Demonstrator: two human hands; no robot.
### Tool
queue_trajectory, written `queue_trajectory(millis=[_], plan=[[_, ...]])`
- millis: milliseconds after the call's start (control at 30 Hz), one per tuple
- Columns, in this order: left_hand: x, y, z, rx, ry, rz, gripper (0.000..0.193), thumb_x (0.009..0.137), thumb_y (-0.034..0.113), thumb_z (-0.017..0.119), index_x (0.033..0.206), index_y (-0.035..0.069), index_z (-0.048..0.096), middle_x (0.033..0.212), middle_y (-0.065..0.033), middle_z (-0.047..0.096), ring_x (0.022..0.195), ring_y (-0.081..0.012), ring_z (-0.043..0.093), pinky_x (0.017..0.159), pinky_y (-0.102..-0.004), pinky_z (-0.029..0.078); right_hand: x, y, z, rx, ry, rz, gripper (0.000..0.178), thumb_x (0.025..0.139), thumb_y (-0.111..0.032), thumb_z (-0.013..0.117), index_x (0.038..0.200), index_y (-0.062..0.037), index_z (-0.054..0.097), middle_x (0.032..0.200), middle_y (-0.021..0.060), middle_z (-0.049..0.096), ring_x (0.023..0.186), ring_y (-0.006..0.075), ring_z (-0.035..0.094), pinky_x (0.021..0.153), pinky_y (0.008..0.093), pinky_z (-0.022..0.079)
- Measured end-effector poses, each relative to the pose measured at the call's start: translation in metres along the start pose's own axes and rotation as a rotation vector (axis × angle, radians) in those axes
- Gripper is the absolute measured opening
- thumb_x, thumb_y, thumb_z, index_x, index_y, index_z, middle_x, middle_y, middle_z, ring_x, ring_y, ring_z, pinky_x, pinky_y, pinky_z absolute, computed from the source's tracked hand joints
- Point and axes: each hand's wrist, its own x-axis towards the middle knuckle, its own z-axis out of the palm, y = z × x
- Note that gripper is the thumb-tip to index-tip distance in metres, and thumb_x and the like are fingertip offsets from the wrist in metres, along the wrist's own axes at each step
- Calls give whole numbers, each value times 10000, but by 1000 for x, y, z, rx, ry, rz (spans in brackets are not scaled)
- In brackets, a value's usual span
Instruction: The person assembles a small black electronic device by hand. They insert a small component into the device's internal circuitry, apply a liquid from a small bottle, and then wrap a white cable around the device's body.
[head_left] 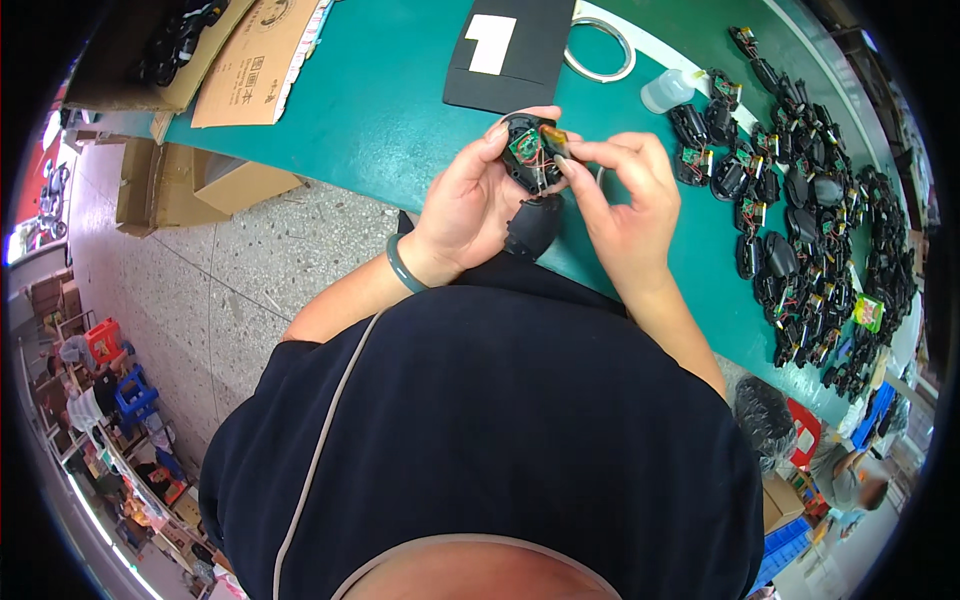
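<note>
Here, left hand (472, 205) cupping black casing (518, 170), right hand (635, 190) pinching amber-topped part (554, 136)

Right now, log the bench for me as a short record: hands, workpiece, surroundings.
Left hand: holds an open black housing
Right hand: fingertips at the housing's right side, near an amber part; grip unclear
Inside housing: green circuit board, thin wires
Below housing: black shell piece
Table right: many black assemblies
Table far side: black sheet, metallic ring, translucent bottle
</note>
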Motion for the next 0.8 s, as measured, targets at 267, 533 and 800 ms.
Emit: queue_trajectory(millis=[267, 533, 800], plan=[[15, 3, 4, 628, 155, 31, 288, 925, 112, 553, 1201, 35, 519, 1046, -83, 620, 940, -160, 611, 831, -283, 501, 1, 15, 1, 9, -88, 92, 77, 800, -46, 666, 843, -37, 603, 803, 105, 645, 717, 273, 637, 629, 352, 494], [25, 31, -18, 1431, -14, 242, 109, 787, 30, 714, 868, 26, 641, 922, -37, 638, 875, -109, 578, 810, -253, 458, 10, 31, -3, 303, -220, 224, 173, 790, -56, 714, 956, -31, 675, 822, 73, 661, 711, 154, 625, 655, 264, 499], [14, 33, -25, 1223, 46, 348, 121, 764, -17, 694, 871, 23, 653, 925, -68, 659, 920, -164, 617, 857, -296, 469, 31, 22, 3, 385, -320, 65, 246, 742, -9, 749, 982, -41, 707, 918, 81, 660, 796, 154, 644, 717, 258, 534]])
